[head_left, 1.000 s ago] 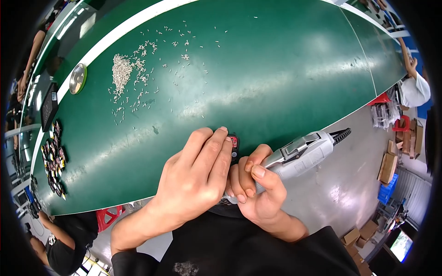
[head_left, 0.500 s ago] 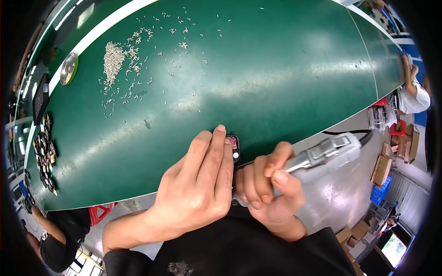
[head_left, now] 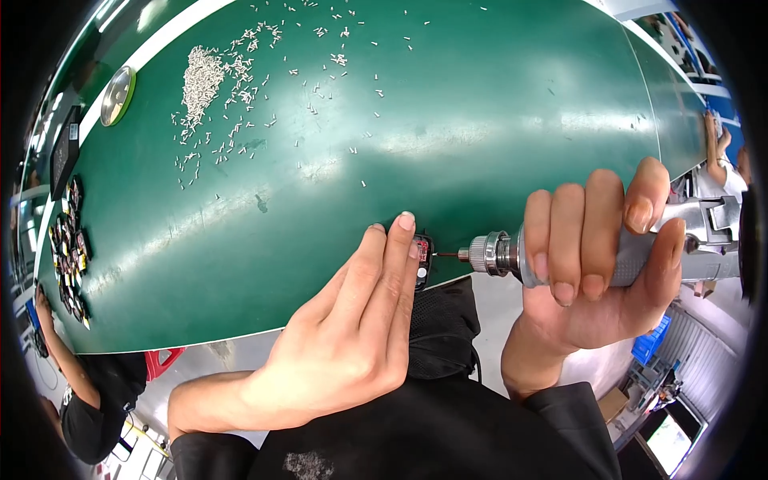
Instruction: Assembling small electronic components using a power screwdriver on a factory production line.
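Near the table's front edge, a small black device point(head_left: 422, 277) with a red inner part and a white round spot lies beside my left hand point(head_left: 340, 340). That hand's fingers are stretched out flat, partly covering the device; its thumb is hidden. My right hand point(head_left: 592, 264) is wrapped round a grey and silver electric screwdriver point(head_left: 494, 254), held level to the right. Its thin bit point(head_left: 450, 255) points left, with the tip at the device's right side. Whether it touches, I cannot tell.
On the green table point(head_left: 480, 96) are a heap of small silver screw-like pieces point(head_left: 202, 80) and several scattered ones. A round dish point(head_left: 118, 96), a black box point(head_left: 64, 152) and piled dark parts point(head_left: 70, 256) line the left. Co-workers point(head_left: 88, 408) are at both sides.
My right hand has moved right and up with the screwdriver, whose bit now shows pointing at the device. The left hand stays by the device. The whole view has shifted slightly.
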